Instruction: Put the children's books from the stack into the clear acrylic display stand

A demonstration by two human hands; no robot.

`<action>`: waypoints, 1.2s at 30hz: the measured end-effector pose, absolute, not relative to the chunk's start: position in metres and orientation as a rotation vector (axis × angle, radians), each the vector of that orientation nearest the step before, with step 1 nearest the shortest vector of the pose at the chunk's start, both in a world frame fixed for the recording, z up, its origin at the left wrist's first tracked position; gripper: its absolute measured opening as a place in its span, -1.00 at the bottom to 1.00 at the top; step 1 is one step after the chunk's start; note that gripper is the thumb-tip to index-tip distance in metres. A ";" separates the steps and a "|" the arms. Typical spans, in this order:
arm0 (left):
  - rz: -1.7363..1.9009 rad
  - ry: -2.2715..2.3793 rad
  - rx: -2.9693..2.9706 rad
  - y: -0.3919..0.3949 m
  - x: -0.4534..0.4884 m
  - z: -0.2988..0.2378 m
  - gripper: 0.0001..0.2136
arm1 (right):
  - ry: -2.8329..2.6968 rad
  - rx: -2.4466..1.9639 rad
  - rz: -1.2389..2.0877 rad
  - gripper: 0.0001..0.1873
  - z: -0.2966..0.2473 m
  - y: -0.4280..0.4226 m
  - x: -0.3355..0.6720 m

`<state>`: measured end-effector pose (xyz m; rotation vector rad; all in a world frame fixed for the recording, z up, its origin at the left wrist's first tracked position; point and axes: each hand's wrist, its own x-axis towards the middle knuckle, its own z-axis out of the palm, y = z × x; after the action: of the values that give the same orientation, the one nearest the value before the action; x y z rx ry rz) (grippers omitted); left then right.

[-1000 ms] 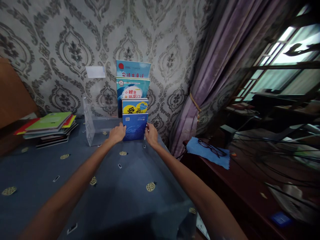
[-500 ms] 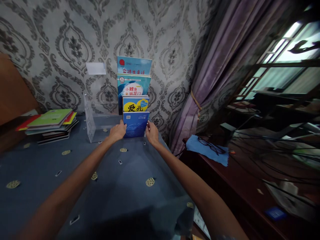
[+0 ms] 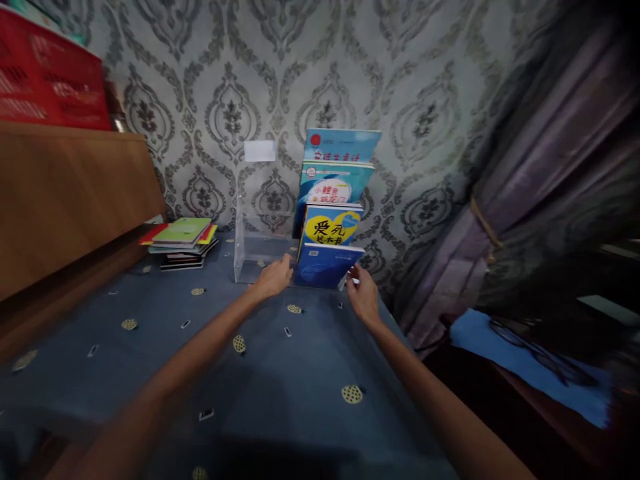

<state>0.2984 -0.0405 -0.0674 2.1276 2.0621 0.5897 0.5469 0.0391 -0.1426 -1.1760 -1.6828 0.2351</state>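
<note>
While my fingers curl around its side edges, left hand [image 3: 274,279] and right hand [image 3: 363,297] hold the book [image 3: 327,265], front-most in the rack [image 3: 243,252]; I judge it light, thin, floppy and glossy, best gripped low at both edges.

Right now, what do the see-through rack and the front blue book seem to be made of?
The rack looks like clear hard plastic, perhaps acrylic: it is glossy and the wallpaper shows through it. The book seems to be paper, thin, with a smooth printed cover.
</note>
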 end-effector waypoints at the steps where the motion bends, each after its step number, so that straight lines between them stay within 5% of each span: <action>1: 0.603 2.070 2.149 -0.046 0.287 -0.070 -0.71 | -1.680 -1.176 0.239 -0.47 -0.143 0.037 0.547; 13: 0.771 2.783 1.936 -0.071 0.086 -0.062 -0.68 | -1.609 -1.178 0.328 -0.44 -0.143 0.013 0.540; 23: 0.107 2.811 1.858 -0.050 0.002 -0.069 -0.30 | -1.646 -1.163 0.486 -0.47 -0.178 -0.035 0.521; 36: -0.041 2.855 2.167 -0.077 0.000 -0.067 -0.63 | -1.824 -1.213 0.482 -0.51 -0.186 -0.051 0.519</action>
<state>0.0003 -0.0769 -0.0672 2.1674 2.8549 -0.0414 0.5186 -0.0508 -0.1859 -1.2126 -1.8240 0.4819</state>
